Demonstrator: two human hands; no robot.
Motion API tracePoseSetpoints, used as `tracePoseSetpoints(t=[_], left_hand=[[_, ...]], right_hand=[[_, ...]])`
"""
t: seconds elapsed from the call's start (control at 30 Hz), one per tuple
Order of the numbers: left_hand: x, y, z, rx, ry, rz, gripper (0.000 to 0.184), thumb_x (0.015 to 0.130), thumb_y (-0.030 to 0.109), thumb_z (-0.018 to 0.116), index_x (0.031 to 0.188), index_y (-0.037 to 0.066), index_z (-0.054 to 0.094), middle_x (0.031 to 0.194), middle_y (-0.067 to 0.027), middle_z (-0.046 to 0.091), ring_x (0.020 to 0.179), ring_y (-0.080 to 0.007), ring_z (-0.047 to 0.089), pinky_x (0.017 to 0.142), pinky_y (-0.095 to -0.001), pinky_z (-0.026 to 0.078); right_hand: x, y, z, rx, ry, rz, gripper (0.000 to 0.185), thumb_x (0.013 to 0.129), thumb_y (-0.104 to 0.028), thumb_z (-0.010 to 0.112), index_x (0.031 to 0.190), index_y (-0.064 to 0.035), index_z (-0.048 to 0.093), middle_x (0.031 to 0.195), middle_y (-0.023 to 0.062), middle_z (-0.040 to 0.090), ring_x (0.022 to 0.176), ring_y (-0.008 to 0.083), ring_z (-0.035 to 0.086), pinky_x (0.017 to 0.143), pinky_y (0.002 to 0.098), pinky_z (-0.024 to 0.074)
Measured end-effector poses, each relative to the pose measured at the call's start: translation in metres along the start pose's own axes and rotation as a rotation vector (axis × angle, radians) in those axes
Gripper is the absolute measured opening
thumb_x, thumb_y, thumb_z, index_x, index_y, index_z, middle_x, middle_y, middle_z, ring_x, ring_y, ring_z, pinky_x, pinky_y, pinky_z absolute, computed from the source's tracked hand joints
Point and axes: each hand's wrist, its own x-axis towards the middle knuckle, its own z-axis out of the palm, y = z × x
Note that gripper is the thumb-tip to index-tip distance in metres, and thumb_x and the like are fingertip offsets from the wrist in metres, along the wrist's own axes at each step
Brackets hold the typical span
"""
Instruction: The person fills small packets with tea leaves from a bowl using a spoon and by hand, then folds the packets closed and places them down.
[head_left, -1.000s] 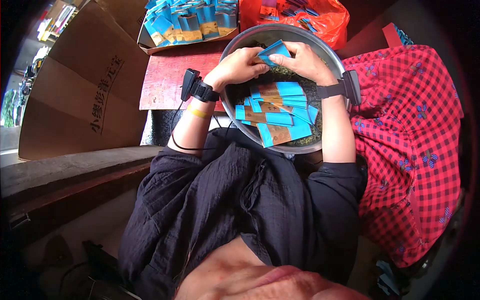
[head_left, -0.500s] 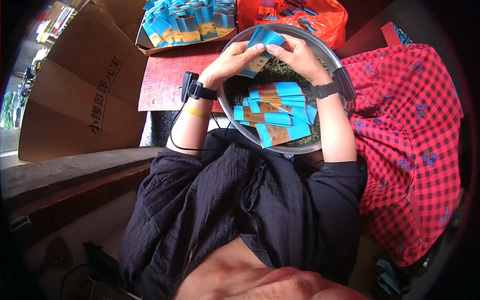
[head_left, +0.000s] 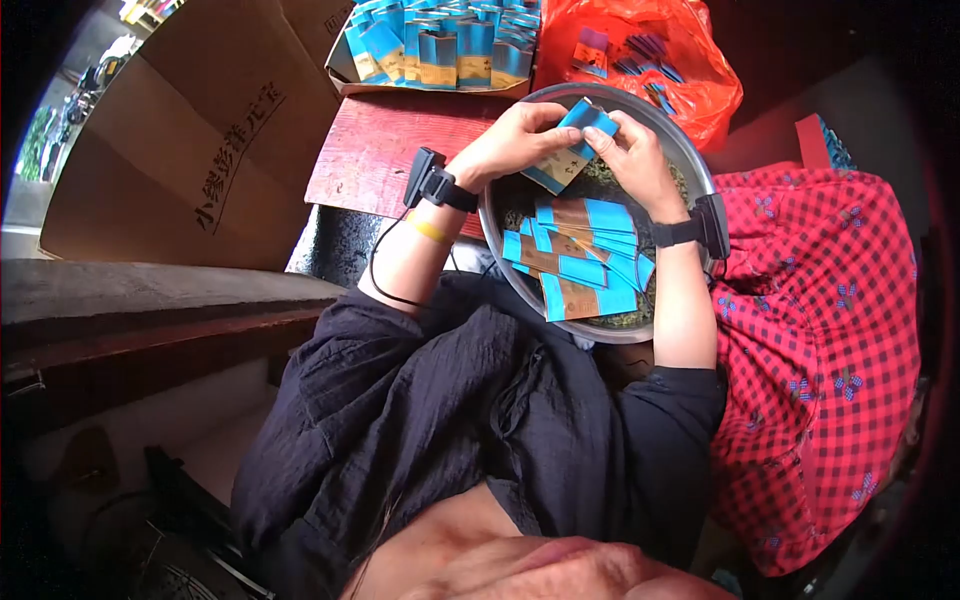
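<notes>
Over the far side of a metal basin (head_left: 490,215), my left hand (head_left: 520,143) and my right hand (head_left: 638,163) both grip a blue and gold packet (head_left: 565,165) held at a slant. The thumbs press near its upper, blue end, and the fingers behind it are partly hidden. Below the hands, several flat blue and gold packets (head_left: 580,255) lie overlapping on dried greenish leaves (head_left: 635,318) inside the basin.
A cardboard box (head_left: 345,85) of upright packets stands on a red board (head_left: 375,150). To its right is a red plastic bag (head_left: 705,95) with purple packets. A large carton (head_left: 185,140) stands left; red checked cloth (head_left: 830,330) hangs right.
The view has shifted, so the scene sits lower and further right. Both hands have changed their grip on the packet, whose gold printed part now shows more than one second ago.
</notes>
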Motion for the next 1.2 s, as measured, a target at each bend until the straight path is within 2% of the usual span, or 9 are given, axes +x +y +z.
tracePoseSetpoints(t=[0.17, 0.23, 0.37, 0.67, 0.83, 0.97, 1.03, 1.17, 1.2], left_hand=[[-0.004, 0.008, -0.001, -0.004, 0.023, -0.038, 0.027, 0.092, 0.025, 0.063, 0.104, 0.001, 0.064, 0.082, 0.002, 0.062, 0.071, -0.0033, 0.052, 0.06, -0.0204, 0.044], [-0.004, 0.01, 0.001, 0.029, 0.035, 0.01, 0.028, 0.093, 0.03, 0.062, 0.098, 0.003, 0.064, 0.069, 0.0074, 0.049, 0.062, -0.0017, 0.043, 0.054, -0.0194, 0.037], [-0.006, 0.009, 0.001, -0.046, 0.119, 0.066, 0.021, 0.091, 0.025, 0.065, 0.09, 0.004, 0.066, 0.069, 0.0071, 0.055, 0.06, -0.0007, 0.044, 0.052, -0.019, 0.037], [0.002, 0.019, -0.12, -0.073, 0.751, 0.331, 0.017, 0.09, 0.023, 0.064, 0.081, 0.009, 0.062, 0.063, 0.0025, 0.058, 0.053, -0.0045, 0.052, 0.048, -0.0195, 0.039], [0.005, -0.015, -0.232, 0.199, 1.046, 0.317, 0.016, 0.087, 0.011, 0.063, 0.1, 0.004, 0.066, 0.085, -0.0006, 0.066, 0.069, -0.0071, 0.059, 0.057, -0.0225, 0.047], [0.003, -0.032, -0.262, 0.197, 1.033, 0.17, 0.023, 0.086, 0.01, 0.063, 0.108, 0.002, 0.064, 0.091, -0.0045, 0.066, 0.075, -0.0097, 0.06, 0.063, -0.0252, 0.051], [0.005, -0.038, -0.264, 0.473, 1.011, -0.027, 0.036, 0.084, 0.01, 0.064, 0.118, 0.0, 0.058, 0.104, -0.0102, 0.065, 0.085, -0.0136, 0.062, 0.068, -0.0274, 0.052], [0.008, -0.041, -0.254, 0.829, 1.157, 0.112, 0.045, 0.083, 0.012, 0.067, 0.124, 0.0, 0.054, 0.113, -0.0137, 0.063, 0.101, -0.0168, 0.06, 0.085, -0.0293, 0.05], [0.008, -0.034, -0.245, 0.672, 1.11, 0.228, 0.041, 0.084, 0.012, 0.066, 0.122, 0.001, 0.056, 0.113, -0.0128, 0.063, 0.101, -0.017, 0.06, 0.089, -0.0288, 0.048]], right_hand=[[-0.001, -0.009, -0.001, -0.075, 0.046, -0.043, 0.025, 0.089, -0.026, 0.065, 0.093, -0.0009, 0.061, 0.072, 0.0063, 0.061, 0.065, 0.0106, 0.054, 0.058, 0.0293, 0.0437], [-0.003, -0.01, -0.001, -0.096, 0.04, -0.048, 0.025, 0.089, -0.026, 0.065, 0.092, -0.0008, 0.061, 0.07, 0.0061, 0.06, 0.063, 0.0108, 0.053, 0.057, 0.0297, 0.0433], [-0.003, -0.019, 0.0, -0.098, 0.017, -0.006, 0.02, 0.093, -0.018, 0.06, 0.094, 0.0019, 0.061, 0.071, 0.0002, 0.058, 0.067, 0.0048, 0.051, 0.06, 0.0245, 0.0436], [-0.006, -0.02, 0.005, 0.243, 0.075, 0.101, 0.017, 0.094, -0.017, 0.059, 0.099, -0.0004, 0.061, 0.082, 0.0035, 0.063, 0.076, 0.0097, 0.061, 0.07, 0.0237, 0.0513], [-0.007, -0.025, 0.004, 0.26, 0.044, 0.109, 0.016, 0.094, -0.015, 0.058, 0.099, -0.0002, 0.061, 0.085, 0.0033, 0.063, 0.079, 0.0098, 0.062, 0.07, 0.0244, 0.052], [-0.006, -0.033, 0.002, 0.275, 0.004, 0.114, 0.015, 0.094, -0.014, 0.058, 0.099, -0.0002, 0.061, 0.086, 0.0035, 0.062, 0.08, 0.0101, 0.062, 0.07, 0.0244, 0.0519], [-0.005, -0.037, 0.002, 0.256, 0.016, 0.111, 0.015, 0.094, -0.014, 0.058, 0.1, 0.0, 0.061, 0.086, 0.0034, 0.062, 0.08, 0.0101, 0.062, 0.07, 0.0244, 0.0521], [-0.004, -0.033, 0.005, 0.265, 0.017, 0.129, 0.015, 0.094, -0.014, 0.058, 0.099, 0.0003, 0.061, 0.086, 0.0034, 0.062, 0.079, 0.01, 0.062, 0.07, 0.0245, 0.0523], [-0.003, -0.031, 0.005, 0.258, 0.021, 0.143, 0.015, 0.094, -0.014, 0.058, 0.099, 0.0006, 0.061, 0.086, 0.0035, 0.062, 0.079, 0.0099, 0.062, 0.07, 0.0244, 0.0522]])
